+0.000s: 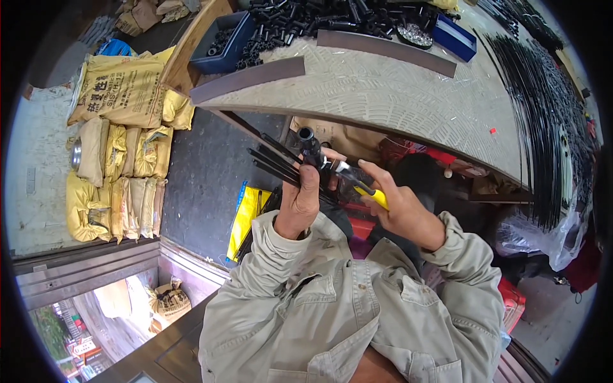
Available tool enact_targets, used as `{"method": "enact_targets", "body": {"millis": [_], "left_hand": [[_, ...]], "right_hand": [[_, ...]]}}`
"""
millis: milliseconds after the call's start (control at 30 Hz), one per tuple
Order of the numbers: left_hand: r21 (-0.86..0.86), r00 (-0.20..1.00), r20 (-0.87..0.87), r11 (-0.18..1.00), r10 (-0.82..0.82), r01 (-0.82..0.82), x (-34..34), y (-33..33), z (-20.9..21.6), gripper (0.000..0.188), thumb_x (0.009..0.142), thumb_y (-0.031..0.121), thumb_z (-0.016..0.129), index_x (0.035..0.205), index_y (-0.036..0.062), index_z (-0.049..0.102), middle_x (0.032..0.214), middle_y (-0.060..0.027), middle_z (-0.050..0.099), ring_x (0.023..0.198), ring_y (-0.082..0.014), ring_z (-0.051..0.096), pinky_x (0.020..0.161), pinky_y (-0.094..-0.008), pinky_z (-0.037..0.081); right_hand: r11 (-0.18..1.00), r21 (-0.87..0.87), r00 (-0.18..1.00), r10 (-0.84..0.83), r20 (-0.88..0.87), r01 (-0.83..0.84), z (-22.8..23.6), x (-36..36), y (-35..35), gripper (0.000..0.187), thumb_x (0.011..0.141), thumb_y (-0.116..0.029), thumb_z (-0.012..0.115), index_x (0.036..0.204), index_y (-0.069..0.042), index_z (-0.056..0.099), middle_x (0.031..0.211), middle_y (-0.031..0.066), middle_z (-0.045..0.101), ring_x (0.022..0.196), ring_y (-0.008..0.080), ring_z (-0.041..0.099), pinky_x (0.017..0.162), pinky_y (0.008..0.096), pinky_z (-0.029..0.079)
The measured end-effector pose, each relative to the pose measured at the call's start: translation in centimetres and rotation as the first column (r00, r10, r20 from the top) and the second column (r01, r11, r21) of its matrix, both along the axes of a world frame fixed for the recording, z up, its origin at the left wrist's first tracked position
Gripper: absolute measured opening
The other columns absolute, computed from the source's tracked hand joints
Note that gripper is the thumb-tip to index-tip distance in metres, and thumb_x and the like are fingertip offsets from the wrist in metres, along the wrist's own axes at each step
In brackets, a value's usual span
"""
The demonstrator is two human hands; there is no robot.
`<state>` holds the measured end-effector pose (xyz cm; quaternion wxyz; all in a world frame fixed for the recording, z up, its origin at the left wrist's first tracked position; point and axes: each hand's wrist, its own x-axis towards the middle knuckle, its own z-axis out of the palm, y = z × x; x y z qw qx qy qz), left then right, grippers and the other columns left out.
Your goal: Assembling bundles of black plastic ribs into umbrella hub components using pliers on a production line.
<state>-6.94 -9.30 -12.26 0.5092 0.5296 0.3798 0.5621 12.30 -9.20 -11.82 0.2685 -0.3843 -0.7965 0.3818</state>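
Observation:
My left hand (301, 203) is closed around a black tubular part (309, 145), its round open end pointing up and away from me. Several thin black rods (273, 161) stick out to the left from the same hand. In my right hand (402, 207) is a yellow-handled tool (379, 198) with a pale metal end, which reaches the side of the black part. Fingers partly cover the tool, so its exact kind is unclear. Both hands are in front of my chest, short of the worktable's near edge.
The worktable (377, 96) carries a heap of black parts (332, 16), blue bins (223, 46) and metal strips (386, 51). Long black rods (543, 140) lie along its right side. Yellow and brown sacks (118, 89) stand at the left; a yellow sheet (248, 214) lies below my left hand.

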Motion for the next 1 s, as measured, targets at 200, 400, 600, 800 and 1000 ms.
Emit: {"method": "enact_targets", "body": {"millis": [200, 400, 600, 800, 1000], "left_hand": [[0.004, 0.941, 0.089, 0.945, 0.327, -0.328, 0.1, 1.8, -2.1, 0.058, 0.094, 0.048, 0.022, 0.113, -0.0009, 0.047, 0.117, -0.0097, 0.048, 0.091, -0.0147, 0.050, 0.081, -0.0289, 0.041], [0.089, 0.984, -0.001, 0.980, 0.177, -0.176, 1.0, 1.3, -3.3, 0.063, 0.092, 0.051, 0.020, 0.112, -0.0037, 0.044, 0.105, -0.0172, 0.054, 0.095, -0.0228, 0.054, 0.085, -0.0347, 0.043], [-0.108, 0.991, 0.128, 0.994, 0.042, -0.029, 0.9, 0.6, -3.1, 0.066, 0.088, 0.054, 0.035, 0.110, -0.0062, 0.049, 0.078, -0.0084, 0.056, 0.068, -0.0132, 0.051, 0.067, -0.0268, 0.043], [-0.104, 0.985, 0.159, 0.993, 0.065, -0.049, 0.6, 1.5, -3.1, 0.060, 0.090, 0.050, 0.038, 0.111, -0.0060, 0.048, 0.076, -0.0073, 0.054, 0.068, -0.0121, 0.049, 0.064, -0.0261, 0.041], [-0.081, 0.981, 0.188, 0.996, 0.058, -0.043, 1.0, 1.6, -2.9, 0.055, 0.090, 0.046, 0.041, 0.110, -0.0049, 0.049, 0.076, -0.0068, 0.054, 0.068, -0.0118, 0.048, 0.064, -0.0260, 0.041]], "right_hand": [[0.960, 0.277, 1.000, -0.026, -0.016, 0.030, 0.2, 1.6, 5.3, 0.034, 0.070, -0.011, 0.072, 0.091, 0.000, 0.048, 0.076, 0.0152, 0.054, 0.061, 0.0321, 0.054, 0.057, 0.0322, 0.045], [0.684, 0.489, 0.758, -0.649, 0.068, 0.542, 1.5, 6.6, 20.8, 0.017, 0.074, -0.019, 0.067, 0.084, -0.006, 0.061, 0.082, 0.0100, 0.054, 0.075, 0.0286, 0.057, 0.063, 0.0365, 0.045], [0.670, 0.643, 0.534, -0.720, 0.443, 0.370, 0.8, 6.9, 27.8, 0.024, 0.075, -0.030, 0.066, 0.088, -0.011, 0.063, 0.091, 0.0105, 0.054, 0.087, 0.0291, 0.057, 0.069, 0.0393, 0.045], [0.664, 0.669, 0.560, -0.711, 0.426, 0.334, 0.1, 6.6, 29.4, 0.022, 0.076, -0.026, 0.064, 0.089, -0.008, 0.061, 0.090, 0.0102, 0.053, 0.084, 0.0293, 0.057, 0.067, 0.0406, 0.044], [0.672, 0.671, 0.570, -0.698, 0.432, 0.314, 0.1, 7.3, 29.8, 0.024, 0.077, -0.028, 0.063, 0.090, -0.008, 0.060, 0.090, 0.0114, 0.052, 0.082, 0.0307, 0.057, 0.066, 0.0416, 0.044]]}}
